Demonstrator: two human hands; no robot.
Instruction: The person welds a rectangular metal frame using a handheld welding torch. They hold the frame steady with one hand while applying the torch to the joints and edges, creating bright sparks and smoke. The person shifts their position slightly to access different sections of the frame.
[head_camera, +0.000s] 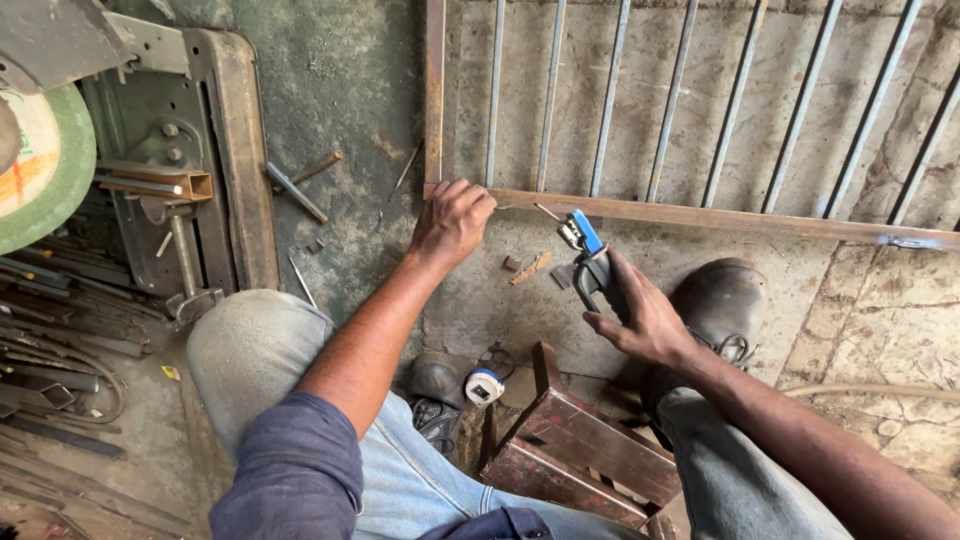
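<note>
A welding electrode holder (590, 262), blue at the head with a thin rod sticking out, is being gripped by the right hand (640, 318), the fingers wrapped closed around its dark handle. The rod tip is being held just below the rusty flat bar (700, 215) of the metal grille (640, 110), near the bar's left end. The left hand (450, 222) is being rested at that same end, fingers curled down onto the bar's corner; whether anything is pinched there cannot be told.

Both hands are bare, so the left hand, so close along the bar to the rod tip, is being exposed to a burn or a spark if an arc is struck. The boot (722, 300), just below the bar, is also being left within reach of spatter. A tape measure (484, 387) is lying well below the bar, by the wooden stool (580, 450).
</note>
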